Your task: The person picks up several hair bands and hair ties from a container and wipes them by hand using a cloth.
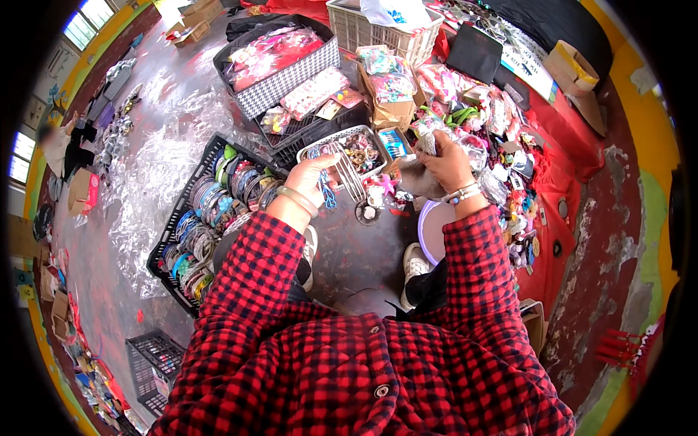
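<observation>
Checked shirt (pixel 349 370), left fingers (pixel 325 161) closed on metal hoops (pixel 350 174), right fingers (pixel 441 144) pinching grey cloth (pixel 417 179)

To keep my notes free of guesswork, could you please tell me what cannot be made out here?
All in the head view:
- Cloth: its gripped part, covered by the right hand's fingers.
- Purple tub: its right side, hidden by the right sleeve.
- Black crate: its near right side, behind the left sleeve.
- Trinkets: too small and jumbled to tell singly.

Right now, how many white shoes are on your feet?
2: left shoe, right of the crate of hoops; right shoe, beside the round purple item. Both partly hidden.
</observation>
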Demonstrator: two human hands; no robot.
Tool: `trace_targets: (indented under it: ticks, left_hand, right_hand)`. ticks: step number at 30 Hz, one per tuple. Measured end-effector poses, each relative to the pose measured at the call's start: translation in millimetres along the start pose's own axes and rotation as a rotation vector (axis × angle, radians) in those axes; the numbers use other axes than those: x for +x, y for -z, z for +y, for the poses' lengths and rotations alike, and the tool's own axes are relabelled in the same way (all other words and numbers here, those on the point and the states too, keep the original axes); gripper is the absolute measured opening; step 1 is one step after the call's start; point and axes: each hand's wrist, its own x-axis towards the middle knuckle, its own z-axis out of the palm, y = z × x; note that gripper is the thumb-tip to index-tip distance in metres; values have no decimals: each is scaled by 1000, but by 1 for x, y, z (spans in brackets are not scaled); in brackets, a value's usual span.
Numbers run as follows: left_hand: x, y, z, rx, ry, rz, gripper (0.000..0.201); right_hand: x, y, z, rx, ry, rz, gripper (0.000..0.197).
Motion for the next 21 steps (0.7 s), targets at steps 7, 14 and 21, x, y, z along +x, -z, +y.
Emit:
trace_targets:
  ticks: [7, 14, 21]
  left_hand:
    - [-1, -3, -5, -10, 4, -2, 10]
    - [1, -5, -10, -10, 36, -75, 10]
    - [-11, -20, -7, -51, 41, -33, 12]
  right_hand:
    - [-3, 4, -27, -160, -17, 22, 30]
    - [-3, 10, -20, 53, 25, -292, 35]
    - [-7, 15, -39, 422, -60, -437, 22]
